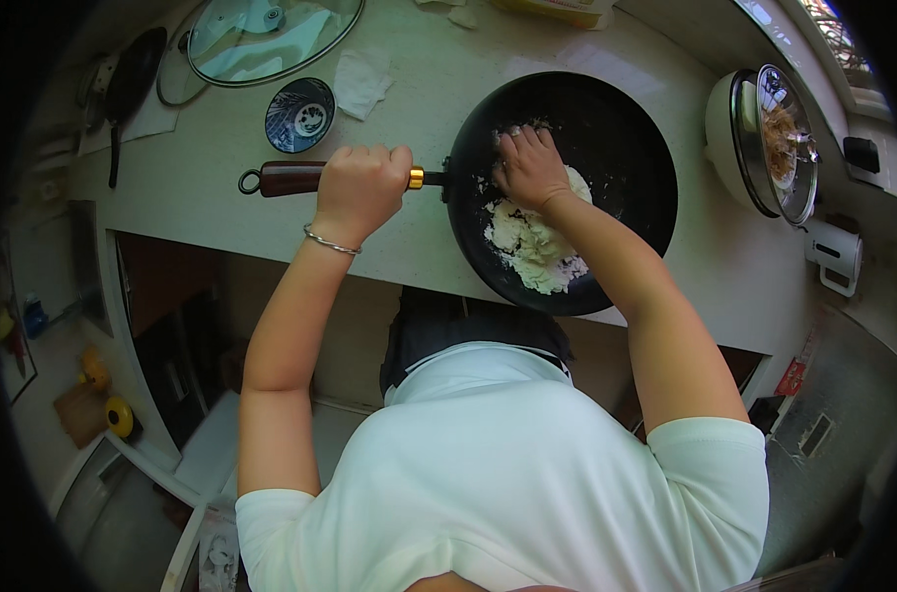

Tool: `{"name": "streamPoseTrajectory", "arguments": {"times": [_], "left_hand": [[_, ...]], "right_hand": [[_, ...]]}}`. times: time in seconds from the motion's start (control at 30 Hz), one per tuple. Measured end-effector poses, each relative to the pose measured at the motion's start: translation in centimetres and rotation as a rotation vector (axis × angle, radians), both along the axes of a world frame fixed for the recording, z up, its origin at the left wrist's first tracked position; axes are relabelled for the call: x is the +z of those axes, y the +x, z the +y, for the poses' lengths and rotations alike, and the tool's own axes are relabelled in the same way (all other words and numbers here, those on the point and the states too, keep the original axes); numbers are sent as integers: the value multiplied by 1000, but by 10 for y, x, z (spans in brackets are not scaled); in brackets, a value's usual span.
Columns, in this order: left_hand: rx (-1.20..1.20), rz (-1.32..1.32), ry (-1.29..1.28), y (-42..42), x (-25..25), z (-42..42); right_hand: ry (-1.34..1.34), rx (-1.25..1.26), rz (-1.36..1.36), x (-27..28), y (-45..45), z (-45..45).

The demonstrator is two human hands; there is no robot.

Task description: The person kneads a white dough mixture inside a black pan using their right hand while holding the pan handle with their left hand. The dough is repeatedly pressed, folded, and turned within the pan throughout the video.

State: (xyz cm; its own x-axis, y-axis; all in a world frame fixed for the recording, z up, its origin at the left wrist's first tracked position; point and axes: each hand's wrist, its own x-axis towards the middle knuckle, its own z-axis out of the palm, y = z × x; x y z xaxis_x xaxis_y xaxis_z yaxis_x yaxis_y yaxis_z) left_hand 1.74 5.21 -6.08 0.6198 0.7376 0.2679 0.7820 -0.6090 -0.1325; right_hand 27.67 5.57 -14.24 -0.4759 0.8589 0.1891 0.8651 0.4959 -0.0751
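A black wok with a long dark-brown handle rests on the pale countertop before me. My left hand is closed around that handle, close to its gold-coloured collar. Inside the wok lies a crumbly white mass of what looks like flour dough, with loose bits scattered on the dark surface. My right hand is down in the wok at the dough's far left edge, fingers bent and dusted white. Its palm side is hidden, so whether it grips any dough cannot be told.
A patterned blue bowl stands beyond the handle, near a crumpled white tissue and a glass lid. Farther left is a dark frying pan. At the right stands a white pot with a tilted bowl of food.
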Motion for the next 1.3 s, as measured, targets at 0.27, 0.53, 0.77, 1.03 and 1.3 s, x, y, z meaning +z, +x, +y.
{"name": "streamPoseTrajectory", "arguments": {"times": [0.27, 0.53, 0.77, 1.03, 1.3], "left_hand": [[14, -12, -17, 1, -2, 1], [11, -23, -3, 0, 0, 4], [24, -50, 33, 4, 0, 1], [65, 6, 39, 8, 1, -2], [30, -26, 13, 2, -1, -3]], "right_hand": [[-101, -137, 52, -15, -4, 27], [-836, -106, -530, 64, -8, -15], [-292, 327, -457, 66, 48, -84], [-113, 546, -24, 21, 65, -56], [-92, 95, 45, 7, 29, -25]]}}
